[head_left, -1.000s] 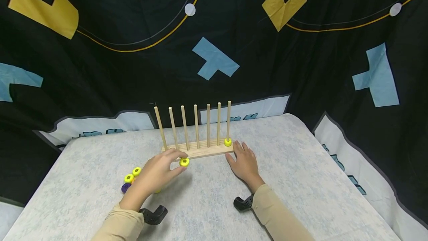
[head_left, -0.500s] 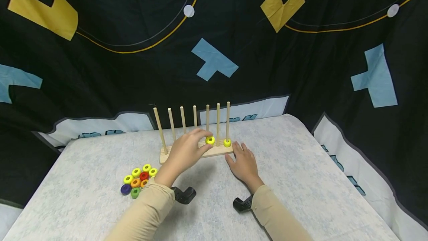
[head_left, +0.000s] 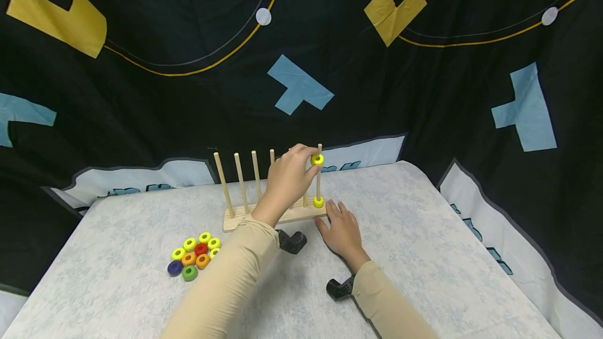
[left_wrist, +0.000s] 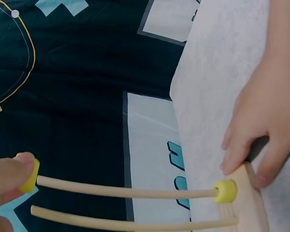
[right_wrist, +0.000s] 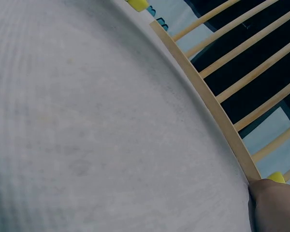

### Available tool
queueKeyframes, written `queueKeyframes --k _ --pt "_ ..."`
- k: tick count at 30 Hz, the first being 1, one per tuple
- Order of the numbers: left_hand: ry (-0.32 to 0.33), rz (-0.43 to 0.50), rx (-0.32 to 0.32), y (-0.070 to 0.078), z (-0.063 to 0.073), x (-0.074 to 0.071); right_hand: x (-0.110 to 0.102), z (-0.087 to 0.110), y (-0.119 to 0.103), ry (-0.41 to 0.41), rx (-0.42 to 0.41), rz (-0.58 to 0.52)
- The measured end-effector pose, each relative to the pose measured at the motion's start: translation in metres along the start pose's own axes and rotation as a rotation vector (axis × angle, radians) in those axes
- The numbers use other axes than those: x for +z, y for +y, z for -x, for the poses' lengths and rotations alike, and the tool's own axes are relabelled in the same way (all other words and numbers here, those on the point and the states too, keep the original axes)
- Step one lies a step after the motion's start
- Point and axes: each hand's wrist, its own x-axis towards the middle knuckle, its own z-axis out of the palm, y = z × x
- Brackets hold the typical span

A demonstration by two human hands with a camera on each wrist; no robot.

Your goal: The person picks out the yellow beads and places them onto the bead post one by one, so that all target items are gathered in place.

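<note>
A yellow ring bead [head_left: 317,160] is pinched between the thumb and fingers of my left hand [head_left: 289,179], at the top of the rightmost peg [head_left: 318,184]. In the left wrist view, this bead [left_wrist: 31,176] sits right at the peg's tip; whether the peg enters its hole cannot be told. Another yellow bead [head_left: 318,202] sits at the foot of the same peg. The pegs stand in a long wooden base [head_left: 297,215]. My right hand [head_left: 343,232] touches the base's right end, fingers fairly straight and thumb at the front side.
Left of the base lies a cluster of loose ring beads: several yellow ones [head_left: 190,245], a red one [head_left: 200,249], orange ones [head_left: 189,259], a purple one [head_left: 175,268] and a green one [head_left: 189,273]. A dark curtain [head_left: 198,114] hangs behind the table [head_left: 118,234].
My left hand has carried the yellow bead right and up, from before the base to the top of the rightmost peg. The right hand has stayed at the base's end.
</note>
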Motion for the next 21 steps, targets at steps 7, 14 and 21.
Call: queueKeyframes --k 7,14,21 --pt "0.059 -0.011 -0.049 0.006 -0.019 0.007 0.001 -0.001 0.001 -0.005 0.008 -0.008" --pt "0.089 -0.016 -0.1 0.008 -0.028 0.014 0.002 0.0 0.0 0.002 0.001 0.017" --pt "0.113 -0.004 -0.127 0.011 -0.031 0.017 0.001 0.0 0.001 0.003 -0.005 0.021"
